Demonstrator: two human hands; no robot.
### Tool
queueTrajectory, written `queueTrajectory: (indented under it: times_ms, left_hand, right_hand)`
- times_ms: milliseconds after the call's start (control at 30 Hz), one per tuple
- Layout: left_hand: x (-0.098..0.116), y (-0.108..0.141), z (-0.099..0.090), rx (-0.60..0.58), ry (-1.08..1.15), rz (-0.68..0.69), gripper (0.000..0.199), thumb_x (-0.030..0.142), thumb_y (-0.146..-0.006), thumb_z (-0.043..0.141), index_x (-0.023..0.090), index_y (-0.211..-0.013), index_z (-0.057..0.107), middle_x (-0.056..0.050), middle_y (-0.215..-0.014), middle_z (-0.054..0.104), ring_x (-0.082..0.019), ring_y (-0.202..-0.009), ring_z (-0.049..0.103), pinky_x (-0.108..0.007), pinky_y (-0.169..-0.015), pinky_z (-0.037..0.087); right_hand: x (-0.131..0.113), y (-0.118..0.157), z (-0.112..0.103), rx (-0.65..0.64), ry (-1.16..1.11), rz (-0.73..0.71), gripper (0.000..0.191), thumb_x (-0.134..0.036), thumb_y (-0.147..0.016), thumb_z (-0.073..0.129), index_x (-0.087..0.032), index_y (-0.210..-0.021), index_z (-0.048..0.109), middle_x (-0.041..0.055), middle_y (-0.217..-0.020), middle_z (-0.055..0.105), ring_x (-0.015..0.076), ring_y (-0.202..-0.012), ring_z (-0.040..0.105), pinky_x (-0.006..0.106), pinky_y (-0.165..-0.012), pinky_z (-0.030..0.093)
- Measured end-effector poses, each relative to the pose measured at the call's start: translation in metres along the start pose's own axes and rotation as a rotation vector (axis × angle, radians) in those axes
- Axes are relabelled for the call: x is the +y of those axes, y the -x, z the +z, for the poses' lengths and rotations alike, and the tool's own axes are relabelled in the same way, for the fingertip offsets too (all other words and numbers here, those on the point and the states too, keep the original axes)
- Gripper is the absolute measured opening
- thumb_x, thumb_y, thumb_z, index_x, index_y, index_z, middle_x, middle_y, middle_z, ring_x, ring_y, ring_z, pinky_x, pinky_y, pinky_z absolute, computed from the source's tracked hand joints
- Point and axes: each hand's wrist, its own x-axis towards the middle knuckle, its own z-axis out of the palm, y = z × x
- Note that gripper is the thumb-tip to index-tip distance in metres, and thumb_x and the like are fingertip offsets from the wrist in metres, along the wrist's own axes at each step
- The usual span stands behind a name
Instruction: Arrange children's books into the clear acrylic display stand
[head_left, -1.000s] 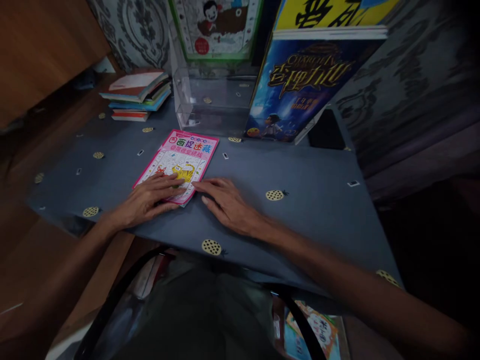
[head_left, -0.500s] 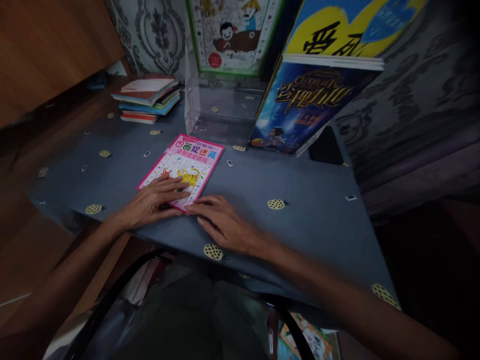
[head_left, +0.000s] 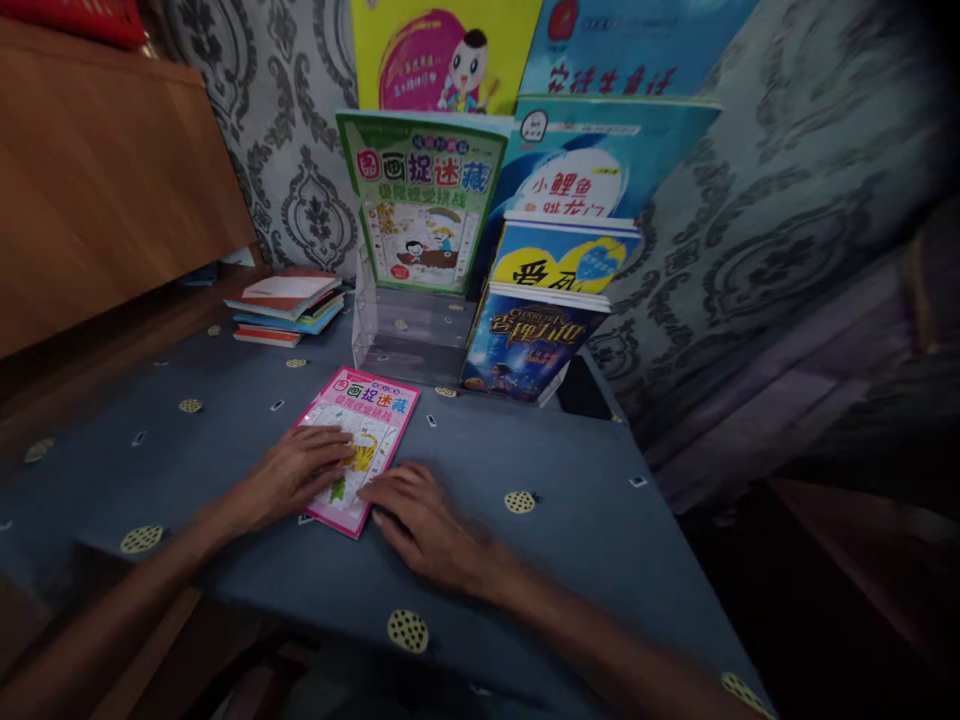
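Observation:
A pink-bordered picture book [head_left: 381, 425] with a yellow tiger on its cover lies face up on the blue-grey tablecloth [head_left: 480, 570]. My left hand [head_left: 304, 468] rests flat across the book's left side, fingers stretched out and covering part of the cover picture. At the lower right edge, my right hand [head_left: 424, 520] touches the cover with its fingertips. Its fingers bend loosely and its thumb lies apart on the cloth. Neither hand grasps the book.
Behind the book stands a clear plastic rack [head_left: 412, 350]. It bears a green-bordered book [head_left: 427, 200], a dark blue book [head_left: 532, 340] and several others. A book pile [head_left: 285, 305] lies back left near a wooden cabinet [head_left: 112, 180]. A flat black object [head_left: 583, 388] is right of the rack.
The view has tilted up, so more of the rack's upper books shows. Both hands stay at the pink book, now sitting slightly farther up it, and its bottom edge is more exposed.

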Motion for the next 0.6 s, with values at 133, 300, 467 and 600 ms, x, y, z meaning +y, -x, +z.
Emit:
queueTrajectory:
  times_ms: [133,300,467,600]
  left_hand:
    - [-0.015,-0.02,-0.004,0.073,-0.015,-0.154,0.036,0.048,-0.093,0.057,0.027,-0.113,0.077,-0.012,-0.13,0.072,-0.035,-0.125,0.062,-0.055,-0.112,0.043]
    - [-0.026,-0.033,-0.012,0.152,-0.031,-0.355,0.042,0.05,-0.087,0.059,0.021,-0.114,0.074,-0.016,-0.131,0.068,-0.038,-0.123,0.062,-0.052,-0.11,0.044]
    - [-0.037,-0.042,-0.016,0.305,0.245,-0.464,0.038,0.041,-0.076,0.072,0.023,-0.11,0.072,-0.009,-0.105,0.077,-0.031,-0.102,0.069,-0.041,-0.097,0.052]
    - [-0.042,-0.047,-0.019,0.471,0.745,-0.655,0.038,0.024,-0.066,0.083,0.018,-0.101,0.071,-0.004,-0.084,0.076,-0.023,-0.079,0.071,-0.03,-0.071,0.056]
  right_hand:
    - [0.025,-0.028,-0.007,0.096,0.145,0.236,0.028,-0.019,-0.099,0.056,-0.015,-0.125,0.066,0.0143,-0.128,0.071,0.0248,-0.125,0.06,0.048,-0.111,0.041]
    - [0.03,-0.047,-0.01,0.071,0.269,0.466,0.04,-0.027,-0.099,0.059,-0.011,-0.135,0.061,0.0215,-0.147,0.058,0.0317,-0.142,0.048,0.054,-0.117,0.035]
    - [0.015,-0.037,0.005,0.01,0.256,0.429,0.063,-0.05,-0.097,0.061,-0.014,-0.147,0.053,0.0232,-0.163,0.037,0.0389,-0.154,0.028,0.063,-0.123,0.023]
    - [0.012,-0.032,0.007,-0.012,0.213,0.435,0.066,-0.052,-0.096,0.061,-0.011,-0.148,0.053,0.0247,-0.163,0.035,0.0411,-0.156,0.023,0.064,-0.124,0.021]
